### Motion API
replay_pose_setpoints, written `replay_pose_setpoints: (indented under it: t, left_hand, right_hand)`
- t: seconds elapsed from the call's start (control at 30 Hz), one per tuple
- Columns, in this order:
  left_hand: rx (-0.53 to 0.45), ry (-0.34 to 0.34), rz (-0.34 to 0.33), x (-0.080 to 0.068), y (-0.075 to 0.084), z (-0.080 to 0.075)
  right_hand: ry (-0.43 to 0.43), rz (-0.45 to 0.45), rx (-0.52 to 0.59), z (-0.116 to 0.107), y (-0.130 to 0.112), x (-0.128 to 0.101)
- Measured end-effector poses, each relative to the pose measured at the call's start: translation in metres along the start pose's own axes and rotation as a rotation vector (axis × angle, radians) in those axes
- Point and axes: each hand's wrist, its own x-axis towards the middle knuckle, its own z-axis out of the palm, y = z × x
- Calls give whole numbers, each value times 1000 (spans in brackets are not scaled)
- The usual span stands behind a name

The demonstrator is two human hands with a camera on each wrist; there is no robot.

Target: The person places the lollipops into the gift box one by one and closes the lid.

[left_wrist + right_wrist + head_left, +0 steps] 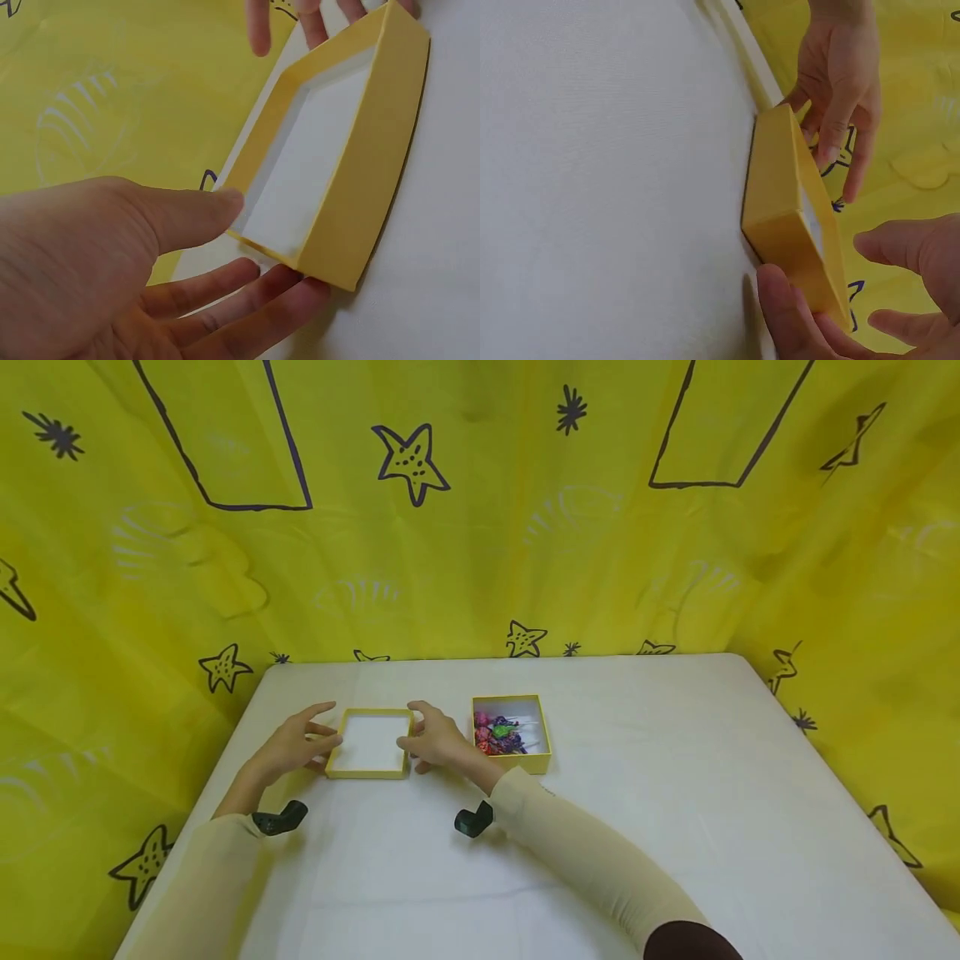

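While the yellow box lid (371,744) lies upturned near the surface's (675,827) far edge, it is flanked by 2 loosely spread hands, left hand (288,747) and right hand (438,741), fingertips touching its sides, beside a lollipop box (512,735).

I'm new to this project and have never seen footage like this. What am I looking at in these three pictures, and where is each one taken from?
There is no machine here: a person works with two bare hands. The wide picture comes from a camera on the person's head, looking down at a white table hung round with yellow cloth. The other two come from small cameras strapped to each wrist, so they show the same scene from close up.

On the table lies a shallow yellow lid or tray, open side up and white inside. Beside it stands a yellow box holding wrapped lollipops.

The left hand and right hand sit at opposite sides of the tray, fingers straight and touching its walls; it is not lifted.
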Motion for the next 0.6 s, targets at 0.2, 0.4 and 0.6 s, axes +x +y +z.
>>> replay_pose_setpoints:
  t: [0.2,0.4,0.6]
  left_hand:
    - [-25,-42,-9,3,-3,-2]
    - [-25,-61,-5,5,-7,-4]
    - [-38,-63,-13,7,-10,-4]
  right_hand:
    - [12,7,48,5,8,2]
    - [22,3,49,6,9,3]
    - [20,14,47,7,9,4]
